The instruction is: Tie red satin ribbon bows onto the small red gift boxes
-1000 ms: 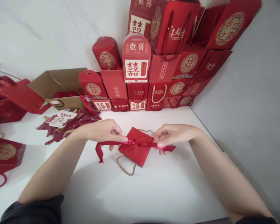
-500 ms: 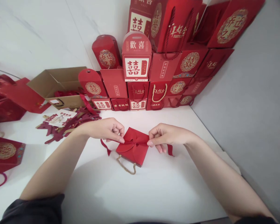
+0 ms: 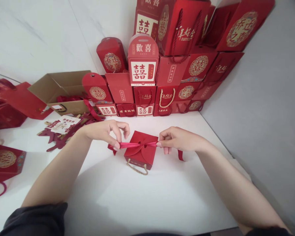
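A small red gift box (image 3: 140,155) with overlapping petal flaps sits on the white table in front of me. A tan rope handle (image 3: 137,171) hangs from its near side. Across its top runs a red ribbon (image 3: 130,145), crossed at the middle of the flaps. To the left of the box, my left hand (image 3: 110,132) pinches one side of the ribbon between thumb and finger. My right hand (image 3: 173,139) pinches the other side close to the box's right edge. The ribbon's loose ends dangle below both hands.
Stacked red gift boxes (image 3: 144,73) stand along the back against the wall. At the left back is an open cardboard box (image 3: 64,80) with red ribbon inside. Dark red cut-out pieces (image 3: 64,139) lie in a heap before it. A red box (image 3: 6,160) stands at the left edge.
My left hand has drawn away to the left, stretching the ribbon out from the box. The box has tilted or turned slightly, showing more of its near side. My right hand keeps its pinch.
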Demonstrator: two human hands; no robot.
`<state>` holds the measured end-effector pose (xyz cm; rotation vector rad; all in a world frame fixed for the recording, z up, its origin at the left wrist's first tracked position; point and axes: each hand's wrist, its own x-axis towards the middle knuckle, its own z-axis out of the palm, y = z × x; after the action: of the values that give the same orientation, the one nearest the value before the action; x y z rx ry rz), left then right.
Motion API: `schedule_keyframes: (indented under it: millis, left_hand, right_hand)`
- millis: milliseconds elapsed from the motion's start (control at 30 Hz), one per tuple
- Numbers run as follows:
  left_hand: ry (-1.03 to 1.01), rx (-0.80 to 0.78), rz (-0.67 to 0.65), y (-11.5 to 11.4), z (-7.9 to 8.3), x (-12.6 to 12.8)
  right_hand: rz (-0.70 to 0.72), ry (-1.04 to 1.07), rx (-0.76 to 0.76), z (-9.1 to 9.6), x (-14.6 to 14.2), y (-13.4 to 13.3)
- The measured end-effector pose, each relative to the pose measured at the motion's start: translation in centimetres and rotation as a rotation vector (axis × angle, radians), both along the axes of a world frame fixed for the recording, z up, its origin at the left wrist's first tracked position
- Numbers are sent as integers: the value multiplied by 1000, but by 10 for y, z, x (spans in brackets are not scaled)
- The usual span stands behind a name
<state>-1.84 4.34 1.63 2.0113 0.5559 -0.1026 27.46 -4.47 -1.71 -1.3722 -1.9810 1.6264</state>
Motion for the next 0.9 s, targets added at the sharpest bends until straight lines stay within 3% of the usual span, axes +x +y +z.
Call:
schedule_keyframes:
  millis: [200,333,533,767,900]
  left_hand:
    - [-312,-177,76,-13,-21,24]
    - [-306,-148,97,-25,-30,36]
    - [-260,17,213,-35,-26,43]
    - [-220,111,250,-29,-26,39]
    - [-201,80,250,-23,-31,37]
  right_hand:
    - [1,19,-16,-1,0,1]
    - [6,34,-16,0,1,2]
    - [2,60,-43,-3,1,5]
    - [-15,91,-5,-7,3,8]
    - [-17,93,16,-6,3,9]
